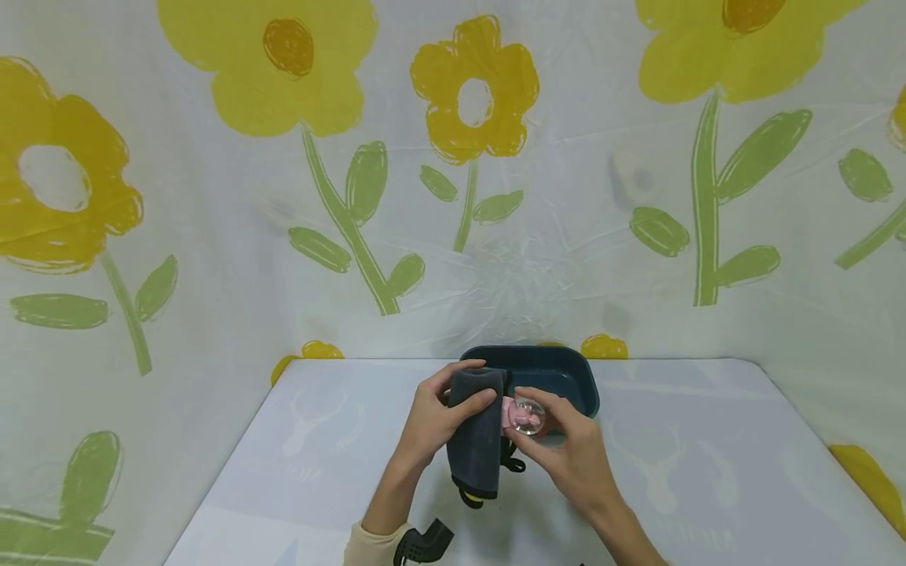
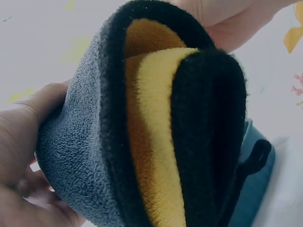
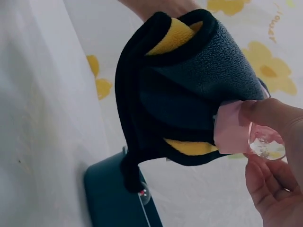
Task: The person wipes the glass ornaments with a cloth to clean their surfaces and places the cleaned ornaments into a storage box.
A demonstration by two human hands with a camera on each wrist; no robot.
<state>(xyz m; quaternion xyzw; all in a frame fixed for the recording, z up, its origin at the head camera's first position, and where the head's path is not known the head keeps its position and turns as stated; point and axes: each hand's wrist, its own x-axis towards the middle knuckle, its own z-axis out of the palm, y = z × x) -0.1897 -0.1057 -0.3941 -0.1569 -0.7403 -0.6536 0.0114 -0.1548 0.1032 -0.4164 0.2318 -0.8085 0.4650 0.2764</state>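
My left hand (image 1: 429, 413) grips a folded grey towel (image 1: 473, 452) with black edging, its thumb across the front. The towel's yellow inner side (image 2: 158, 94) shows between the folds in the left wrist view. Between the thumb and fingers of my right hand (image 1: 572, 440) is a small snow globe (image 1: 527, 416), a clear ball on a pink base (image 3: 232, 126). The base touches the towel's side, and the globe lies sideways. A thin black loop (image 2: 259, 153) hangs from the towel.
Behind the hands, a dark teal basin (image 1: 593, 389) stands at the table's far edge. A small clear round thing (image 3: 145, 193) shows at its rim in the right wrist view. The white table (image 1: 297, 487) meets a flower-patterned curtain (image 1: 566, 259) at the back.
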